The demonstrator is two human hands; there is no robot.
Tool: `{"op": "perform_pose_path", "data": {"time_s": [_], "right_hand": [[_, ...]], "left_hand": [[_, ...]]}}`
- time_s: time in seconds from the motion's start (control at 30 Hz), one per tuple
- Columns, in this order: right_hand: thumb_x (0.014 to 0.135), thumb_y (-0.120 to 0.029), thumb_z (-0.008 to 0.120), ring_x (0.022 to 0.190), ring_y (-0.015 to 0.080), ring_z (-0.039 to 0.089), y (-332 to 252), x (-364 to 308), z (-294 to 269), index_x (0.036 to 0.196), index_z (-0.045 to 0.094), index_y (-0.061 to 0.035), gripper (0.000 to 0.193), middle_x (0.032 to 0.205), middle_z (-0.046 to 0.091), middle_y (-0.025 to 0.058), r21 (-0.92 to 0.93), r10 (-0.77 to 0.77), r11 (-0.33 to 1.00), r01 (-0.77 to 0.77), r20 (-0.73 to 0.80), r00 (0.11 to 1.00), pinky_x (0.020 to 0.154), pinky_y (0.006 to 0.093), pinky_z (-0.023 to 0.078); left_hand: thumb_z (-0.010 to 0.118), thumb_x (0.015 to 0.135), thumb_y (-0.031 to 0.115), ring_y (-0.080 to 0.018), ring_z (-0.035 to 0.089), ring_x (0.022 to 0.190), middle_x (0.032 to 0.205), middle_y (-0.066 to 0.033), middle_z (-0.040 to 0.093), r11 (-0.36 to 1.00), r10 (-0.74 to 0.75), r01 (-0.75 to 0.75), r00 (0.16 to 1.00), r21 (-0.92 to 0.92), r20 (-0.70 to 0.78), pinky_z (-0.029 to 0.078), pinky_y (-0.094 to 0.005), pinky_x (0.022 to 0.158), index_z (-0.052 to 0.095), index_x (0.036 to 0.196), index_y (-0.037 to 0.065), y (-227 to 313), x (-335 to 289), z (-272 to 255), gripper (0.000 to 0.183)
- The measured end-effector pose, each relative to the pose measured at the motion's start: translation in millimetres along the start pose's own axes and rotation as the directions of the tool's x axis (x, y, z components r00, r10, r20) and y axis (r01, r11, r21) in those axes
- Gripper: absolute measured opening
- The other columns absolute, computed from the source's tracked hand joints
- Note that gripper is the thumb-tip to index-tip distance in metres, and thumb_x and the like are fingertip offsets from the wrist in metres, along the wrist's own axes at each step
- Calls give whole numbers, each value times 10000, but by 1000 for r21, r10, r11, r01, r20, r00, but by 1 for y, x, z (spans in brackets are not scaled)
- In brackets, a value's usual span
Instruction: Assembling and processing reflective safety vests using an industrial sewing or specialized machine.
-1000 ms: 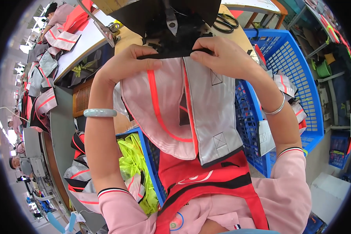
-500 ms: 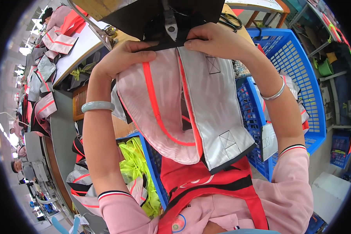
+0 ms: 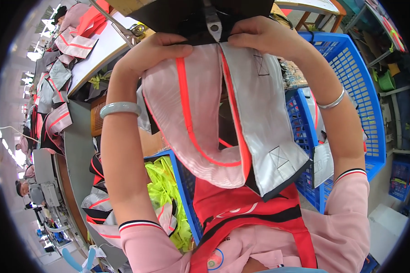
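Note:
A silver-grey fabric piece (image 3: pixel 196 100) with bright orange-red trim and black edging hangs in front of me. Its left part curves round like a U, and its straight right part carries stitched crossed boxes. My left hand (image 3: pixel 161 49) pinches the black upper edge, thumb on the near side. To the right, my right hand (image 3: pixel 264 38) grips the same edge, fingers bent and partly hidden. Between both hands, a pointed metal fitting (image 3: pixel 213 29) with a round hole reaches down to the edge from a black surface. An open slit runs down the fabric's middle.
Blue plastic crates (image 3: pixel 353 82) stand at the right, with similar grey pieces inside. On the left, yellow-green fabric (image 3: pixel 164 186) fills a blue bin. Grey pieces with orange trim (image 3: pixel 57 82) lie heaped by a white table. Other people sit at the far left.
Both hands have moved slightly farther from me, carrying the fabric's upper edge with them. The slit in the middle gapes wider. My grip looks the same, and the view has shifted a little.

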State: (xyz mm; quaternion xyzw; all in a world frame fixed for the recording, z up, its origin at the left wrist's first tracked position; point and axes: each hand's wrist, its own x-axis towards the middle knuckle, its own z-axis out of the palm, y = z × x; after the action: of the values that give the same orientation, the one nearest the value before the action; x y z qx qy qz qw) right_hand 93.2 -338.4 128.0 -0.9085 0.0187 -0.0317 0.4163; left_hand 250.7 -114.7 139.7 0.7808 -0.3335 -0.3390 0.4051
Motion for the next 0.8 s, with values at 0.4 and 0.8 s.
{"op": "perform_pose_path", "data": {"time_s": [0.4, 0.8], "right_hand": [[875, -349, 601, 726, 112, 572, -15, -1, -10, 982, 677, -31, 344, 749, 623, 53, -210, 53, 976, -59, -30, 998, 678, 269, 459], [916, -166, 603, 602, -4, 403, 29, -167, -22, 1017, 604, -44, 158, 734, 493, -74, 321, 120, 942, -92, -70, 990, 503, 171, 324]], "left_hand": [[742, 814, 240, -97, 618, 828, 985, -35, 677, 995, 88, -86, 995, -60, 44, 507, -240, 761, 670, 1109, 18, -11, 1, -18, 377], [654, 881, 177, -44, 503, 801, 851, 47, 569, 998, 8, -14, 994, 62, 107, 427, -218, 711, 632, 1025, -43, -35, -133, 33, 263]]}}
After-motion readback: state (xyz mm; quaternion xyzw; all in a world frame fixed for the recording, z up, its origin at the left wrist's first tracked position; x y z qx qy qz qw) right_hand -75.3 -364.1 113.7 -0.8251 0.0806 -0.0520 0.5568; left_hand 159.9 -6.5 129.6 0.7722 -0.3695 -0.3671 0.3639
